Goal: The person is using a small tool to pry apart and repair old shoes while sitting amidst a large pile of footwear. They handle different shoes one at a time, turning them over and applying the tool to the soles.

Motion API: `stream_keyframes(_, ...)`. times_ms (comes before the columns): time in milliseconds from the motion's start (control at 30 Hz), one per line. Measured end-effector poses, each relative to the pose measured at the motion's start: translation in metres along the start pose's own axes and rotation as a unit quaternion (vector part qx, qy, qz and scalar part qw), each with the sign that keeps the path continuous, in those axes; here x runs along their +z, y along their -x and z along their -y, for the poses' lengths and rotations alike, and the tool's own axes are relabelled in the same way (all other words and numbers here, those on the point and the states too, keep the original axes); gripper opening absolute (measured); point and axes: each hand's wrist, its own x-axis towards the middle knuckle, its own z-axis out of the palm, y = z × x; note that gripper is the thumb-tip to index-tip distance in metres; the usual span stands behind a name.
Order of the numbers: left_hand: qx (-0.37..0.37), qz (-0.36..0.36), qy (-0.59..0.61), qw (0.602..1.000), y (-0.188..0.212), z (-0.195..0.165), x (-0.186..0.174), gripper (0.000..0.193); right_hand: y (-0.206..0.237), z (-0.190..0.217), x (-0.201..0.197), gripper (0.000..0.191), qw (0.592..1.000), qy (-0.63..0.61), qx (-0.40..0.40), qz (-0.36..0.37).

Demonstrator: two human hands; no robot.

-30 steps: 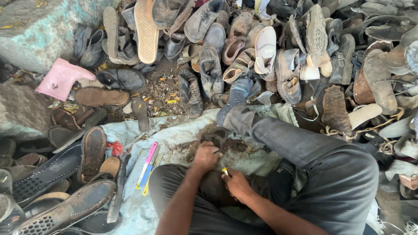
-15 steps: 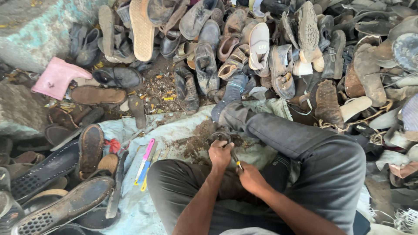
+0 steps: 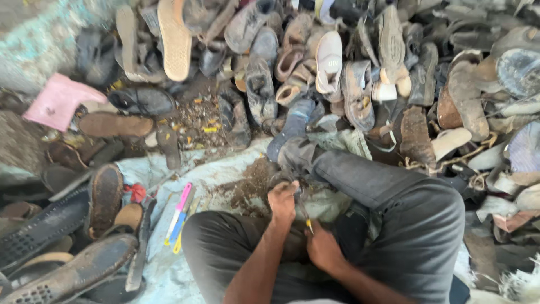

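Note:
I sit cross-legged on a pale sheet (image 3: pixel 169 270) in dark grey trousers. My left hand (image 3: pixel 282 201) is closed around a dark, worn piece of footwear (image 3: pixel 297 186) held between my knees. My right hand (image 3: pixel 322 247) is just below it, gripping a small tool with a yellow handle (image 3: pixel 309 224) whose thin blade points up toward the piece. Brown dust and scrapings (image 3: pixel 247 188) lie on the sheet right beside my left hand.
A large heap of old shoes and sandals (image 3: pixel 332 62) fills the ground ahead and to the right. More soles (image 3: pixel 104 197) lie at my left. Pink, blue and yellow handled tools (image 3: pixel 179 213) rest on the sheet. A pink boot (image 3: pixel 56 101) lies at far left.
The view has drifted slightly, and my hands have shifted a little to the right over my lap. Both still hold the same piece and tool.

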Motion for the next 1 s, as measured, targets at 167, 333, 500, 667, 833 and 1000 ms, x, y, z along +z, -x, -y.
stream_keyframes(167,-0.209,-0.059,0.087,0.972,-0.005,0.007,0.003,0.016,0.002,0.006,0.005,0.040,0.999,0.014,0.044,-0.015)
stream_keyframes(333,-0.251,-0.057,0.266,0.929,-0.016,0.005,0.000,0.010,-0.002,0.015,0.011,0.051,0.996,-0.046,0.068,0.019)
stream_keyframes(500,-0.267,-0.054,0.173,0.946,-0.017,-0.002,0.023,0.008,-0.011,0.011,0.018,0.032,0.989,-0.127,0.047,-0.065)
stream_keyframes(667,0.149,0.023,-0.180,0.972,-0.030,-0.009,0.021,0.018,-0.014,0.001,0.019,0.034,0.992,-0.110,-0.019,-0.063)
stream_keyframes(833,0.168,0.061,-0.263,0.948,-0.028,-0.002,0.010,0.045,-0.018,0.006,0.018,0.029,0.994,-0.104,0.003,-0.042)
stream_keyframes(1000,0.335,0.157,-0.362,0.856,-0.028,-0.001,0.014,0.052,-0.028,0.024,0.008,0.023,0.959,-0.214,0.183,0.015)
